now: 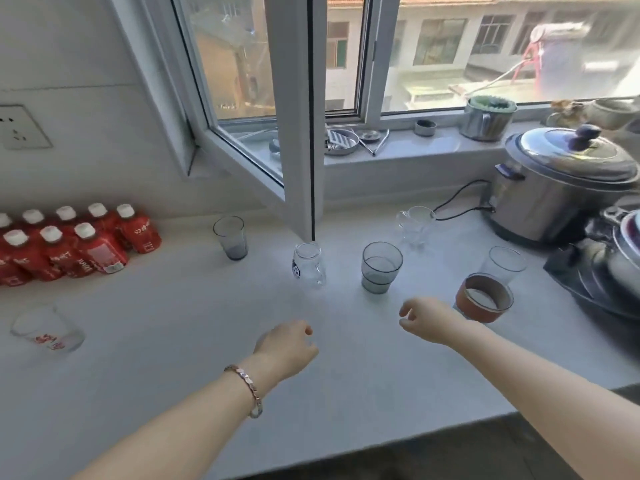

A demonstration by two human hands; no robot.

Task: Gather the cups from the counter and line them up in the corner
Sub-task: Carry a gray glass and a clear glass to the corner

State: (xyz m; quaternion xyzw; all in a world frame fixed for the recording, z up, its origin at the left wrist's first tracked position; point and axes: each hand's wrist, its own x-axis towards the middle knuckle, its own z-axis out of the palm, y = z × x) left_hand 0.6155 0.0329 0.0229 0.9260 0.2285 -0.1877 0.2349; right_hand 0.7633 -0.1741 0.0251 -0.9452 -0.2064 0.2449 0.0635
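Several cups stand scattered on the white counter (pixel 173 341). A grey glass (pixel 231 238) is at the back, left of the window sash. A clear glass with a blue label (pixel 309 265) and a stacked grey glass (pixel 380 267) stand mid-counter. A clear handled mug (pixel 415 225), a clear tumbler (pixel 504 265) and a brown-banded cup (pixel 483 298) are to the right. A clear glass with red print (pixel 48 330) sits far left. My left hand (pixel 285 348) and my right hand (pixel 427 320) hover over the counter, fingers loosely curled and holding nothing. The right one is just left of the brown-banded cup.
Red bottles with white caps (pixel 76 242) are grouped at the back left. An open window sash (pixel 298 161) juts over the counter. A steel cooker (pixel 554 188) with its cord and a dark tray of pots (pixel 602 271) fill the right side.
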